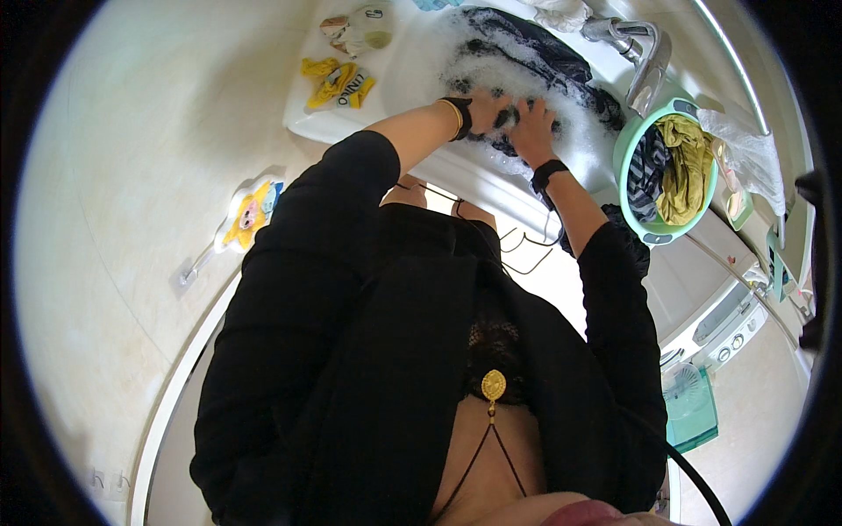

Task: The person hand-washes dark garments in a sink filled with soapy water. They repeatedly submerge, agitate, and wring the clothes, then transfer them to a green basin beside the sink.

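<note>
Both hands are down in white suds in a white washbasin. My left hand grips a wet black garment, its fingertips partly hidden by foam. Close beside it, my right hand has its fingers curled on the same dark cloth, which bunches up between the hands. More black fabric, wet and shiny, lies through the foam towards the back and right of the basin. Each wrist carries a black band.
A yellow sock and a pale patterned cloth lie on the basin's left ledge. A chrome faucet rises at the right. Nearby, a mint-green bucket holds olive and dark striped clothes. A washing machine stands below it.
</note>
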Demonstrator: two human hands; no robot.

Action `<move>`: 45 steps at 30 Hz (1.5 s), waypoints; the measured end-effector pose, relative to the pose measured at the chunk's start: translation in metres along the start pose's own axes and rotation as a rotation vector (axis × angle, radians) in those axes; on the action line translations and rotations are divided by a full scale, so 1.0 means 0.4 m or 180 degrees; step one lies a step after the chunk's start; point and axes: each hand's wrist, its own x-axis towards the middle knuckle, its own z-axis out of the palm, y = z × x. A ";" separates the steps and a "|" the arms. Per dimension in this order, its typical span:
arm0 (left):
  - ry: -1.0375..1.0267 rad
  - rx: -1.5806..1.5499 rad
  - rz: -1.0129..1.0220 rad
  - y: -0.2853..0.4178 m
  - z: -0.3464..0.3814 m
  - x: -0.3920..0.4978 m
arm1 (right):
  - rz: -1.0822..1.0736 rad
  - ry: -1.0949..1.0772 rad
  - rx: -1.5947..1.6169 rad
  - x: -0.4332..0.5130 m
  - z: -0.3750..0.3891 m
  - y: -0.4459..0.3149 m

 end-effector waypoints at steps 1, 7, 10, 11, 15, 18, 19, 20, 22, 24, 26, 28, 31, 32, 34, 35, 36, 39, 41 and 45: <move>-0.0029 -0.0154 -0.0064 -0.009 -0.002 0.022 | 0.0058 -0.0218 -0.0097 0.017 -0.002 0.006; 0.0097 0.0220 0.0392 -0.063 -0.025 0.088 | 0.0017 -0.0916 -0.0212 0.121 0.039 0.086; 0.0494 -0.0401 0.0372 -0.061 -0.049 0.061 | -0.0295 -0.1076 -0.0043 0.167 0.038 0.112; 0.0695 -0.1354 0.0232 -0.059 -0.067 0.050 | -0.0282 -0.1030 0.0108 0.182 0.023 0.111; 0.1387 -0.3366 -0.0270 -0.035 -0.088 -0.024 | -0.1029 0.1473 0.1284 0.073 -0.046 0.052; 0.1020 -0.2333 -0.0171 -0.025 -0.087 -0.068 | -0.1410 0.1574 0.1684 -0.036 -0.109 -0.003; 0.0909 -0.1926 -0.0171 -0.023 -0.084 -0.082 | -0.1277 0.1558 0.1881 -0.072 -0.120 -0.017; 0.0927 -0.1412 -0.0237 -0.018 -0.072 -0.101 | -0.1053 0.1446 0.2316 -0.098 -0.130 -0.019; 0.0866 -0.0843 -0.0318 -0.002 -0.045 -0.140 | -0.0557 0.1392 0.2359 -0.136 -0.129 -0.020; 0.0659 -0.0430 -0.0367 0.017 -0.023 -0.167 | 0.0178 0.1431 0.1698 -0.163 -0.102 -0.013; 0.0473 -0.0140 -0.0281 0.035 -0.001 -0.180 | -0.0178 0.1114 0.1164 -0.170 -0.058 -0.006; 0.0403 0.0085 -0.0215 0.041 0.011 -0.171 | -0.0301 0.0715 0.0963 -0.160 -0.015 0.004; 0.0292 0.0052 -0.0156 0.027 0.011 -0.122 | -0.0324 0.0399 0.1003 -0.112 0.027 0.027; 0.0488 0.0373 0.0013 0.021 0.010 -0.102 | -0.0137 0.0282 0.0788 -0.091 0.038 0.031; 0.0071 0.0130 -0.0114 0.009 -0.004 -0.047 | 0.0010 0.0118 0.0094 -0.042 0.051 0.038; -0.0210 0.0036 -0.0192 0.003 -0.010 -0.024 | 0.0091 -0.0069 -0.0232 -0.017 0.057 0.038; -0.0020 0.0025 -0.0176 -0.002 -0.011 -0.008 | 0.0148 -0.0084 -0.0022 0.012 0.058 0.045; -0.0238 -0.0189 -0.0398 -0.015 -0.027 0.047 | 0.0191 -0.0696 0.0133 0.064 0.059 0.073; -0.0320 0.0088 -0.0130 -0.019 -0.034 0.073 | -0.0109 -0.1295 -0.0372 0.090 0.054 0.098; 0.0167 0.0537 0.0314 -0.041 -0.056 0.086 | -0.0187 -0.1626 -0.0512 0.138 0.027 0.133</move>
